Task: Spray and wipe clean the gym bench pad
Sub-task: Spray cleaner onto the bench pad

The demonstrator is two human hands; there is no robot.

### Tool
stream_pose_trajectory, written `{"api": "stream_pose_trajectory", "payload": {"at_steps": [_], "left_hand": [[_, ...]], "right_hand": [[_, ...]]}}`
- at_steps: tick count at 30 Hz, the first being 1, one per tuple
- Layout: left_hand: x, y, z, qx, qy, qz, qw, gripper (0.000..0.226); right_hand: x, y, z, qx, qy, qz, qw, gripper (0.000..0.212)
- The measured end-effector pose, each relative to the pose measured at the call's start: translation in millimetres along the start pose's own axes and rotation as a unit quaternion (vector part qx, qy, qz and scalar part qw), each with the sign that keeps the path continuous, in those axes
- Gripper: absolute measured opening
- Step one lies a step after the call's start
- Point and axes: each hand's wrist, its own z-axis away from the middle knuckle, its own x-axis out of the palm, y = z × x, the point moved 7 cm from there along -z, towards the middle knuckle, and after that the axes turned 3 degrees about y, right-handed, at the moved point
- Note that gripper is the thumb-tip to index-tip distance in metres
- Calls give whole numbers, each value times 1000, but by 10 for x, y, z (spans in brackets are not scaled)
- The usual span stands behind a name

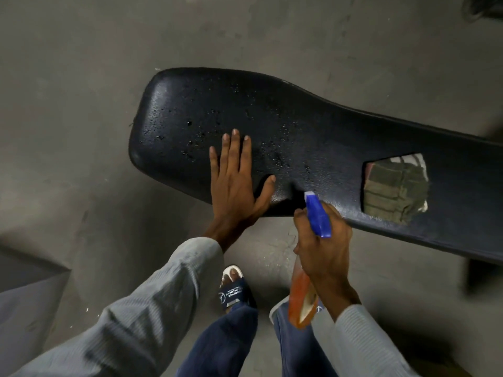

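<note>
Across the middle of the view lies the black gym bench pad (313, 126), running from a rounded wide end at the left to a narrower stretch that leaves the picture at the right. Its textured skin is speckled with wet droplets (190, 123), thickest on the wide end and toward the near edge. Further right, a torn patch (394, 186) in the cover exposes pale greenish padding underneath.

The left hand (234, 183) rests flat on the near part of the wide end — fingers (235, 148) straight and spread wide, thumb angled off to the right, palm at the pad's near edge, holding nothing. The right hand (324, 240) is wrapped around the neck of a spray bottle (302, 297), its fingers closed around it; the blue nozzle (317, 213) points at the near edge of the pad, just right of the left thumb, and the orange body hangs down below the wrist. Whether the trigger is pressed I cannot tell.

Both arms wear grey ribbed sleeves (152, 300). Below, dark blue trousers (226, 344) and a dark slide sandal (234, 289) with white lettering stand on the grey concrete floor (81, 104) — the right foot is mostly hidden behind the bottle and arm.
</note>
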Motion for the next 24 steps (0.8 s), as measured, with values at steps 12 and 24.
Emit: {"api": "stream_pose_trajectory", "payload": {"at_steps": [12, 24], "left_hand": [[214, 488, -17, 43, -26, -12, 999, 86], [311, 855, 155, 92, -54, 4, 994, 82]], "right_hand": [[-673, 139, -278, 35, 90, 2, 995, 42], [-680, 259, 186, 5, 72, -17, 997, 20]]}}
